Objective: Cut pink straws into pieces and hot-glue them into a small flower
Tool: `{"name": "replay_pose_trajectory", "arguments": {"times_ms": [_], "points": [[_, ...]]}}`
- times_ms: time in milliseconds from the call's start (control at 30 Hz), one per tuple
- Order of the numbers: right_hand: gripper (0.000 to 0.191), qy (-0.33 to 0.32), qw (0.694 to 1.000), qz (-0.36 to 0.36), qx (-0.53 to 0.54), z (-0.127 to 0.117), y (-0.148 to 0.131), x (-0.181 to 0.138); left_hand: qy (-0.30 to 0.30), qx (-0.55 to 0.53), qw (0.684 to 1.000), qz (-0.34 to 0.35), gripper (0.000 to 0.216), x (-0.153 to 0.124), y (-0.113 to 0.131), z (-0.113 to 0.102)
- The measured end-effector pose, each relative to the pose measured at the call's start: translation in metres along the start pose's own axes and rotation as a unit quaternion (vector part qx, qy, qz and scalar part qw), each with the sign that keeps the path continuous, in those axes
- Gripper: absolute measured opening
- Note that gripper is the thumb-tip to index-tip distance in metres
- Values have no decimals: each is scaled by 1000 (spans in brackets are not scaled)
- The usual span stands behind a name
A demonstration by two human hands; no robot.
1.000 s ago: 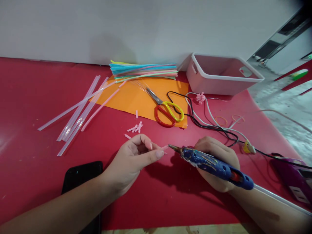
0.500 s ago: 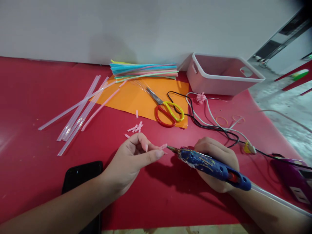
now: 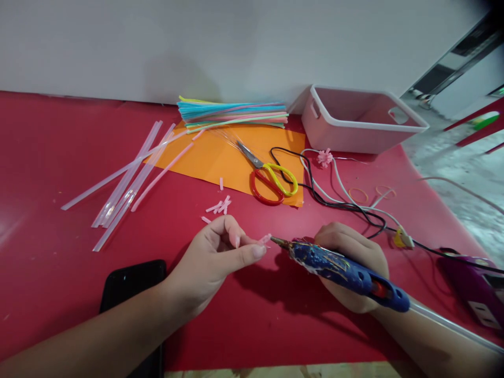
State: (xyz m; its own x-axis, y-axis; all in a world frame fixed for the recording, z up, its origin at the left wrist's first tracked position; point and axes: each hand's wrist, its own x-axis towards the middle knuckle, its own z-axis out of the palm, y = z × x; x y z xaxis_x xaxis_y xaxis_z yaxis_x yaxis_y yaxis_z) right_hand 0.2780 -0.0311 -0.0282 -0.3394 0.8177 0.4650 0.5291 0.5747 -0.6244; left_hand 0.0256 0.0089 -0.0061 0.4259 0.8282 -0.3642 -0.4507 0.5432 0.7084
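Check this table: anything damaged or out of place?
The glue gun in the right hand looks grubby: its front end is crusted and streaked. The black cord and white cord also lie loosely tangled, mainly right of the scissors.

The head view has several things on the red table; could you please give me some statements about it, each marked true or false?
1. The right hand holds the blue glue gun. True.
2. The scissors lie inside the pink bin. False: they lie mostly on the orange sheet.
3. The left hand pinches a small pink piece. True.
4. The black phone lies to the right of the glue gun. False: it lies to the left, partly hidden by the left forearm.
5. The bundle of coloured strips lies farther from the person than the scissors. True.
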Motion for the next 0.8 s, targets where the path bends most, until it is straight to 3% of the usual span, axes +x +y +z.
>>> {"name": "replay_pose_trajectory", "arguments": {"times_ms": [800], "points": [[15, 3, 1000, -1, 6, 0, 0, 0, -11, 8, 1000, -9, 43, -1, 0, 1]]}}
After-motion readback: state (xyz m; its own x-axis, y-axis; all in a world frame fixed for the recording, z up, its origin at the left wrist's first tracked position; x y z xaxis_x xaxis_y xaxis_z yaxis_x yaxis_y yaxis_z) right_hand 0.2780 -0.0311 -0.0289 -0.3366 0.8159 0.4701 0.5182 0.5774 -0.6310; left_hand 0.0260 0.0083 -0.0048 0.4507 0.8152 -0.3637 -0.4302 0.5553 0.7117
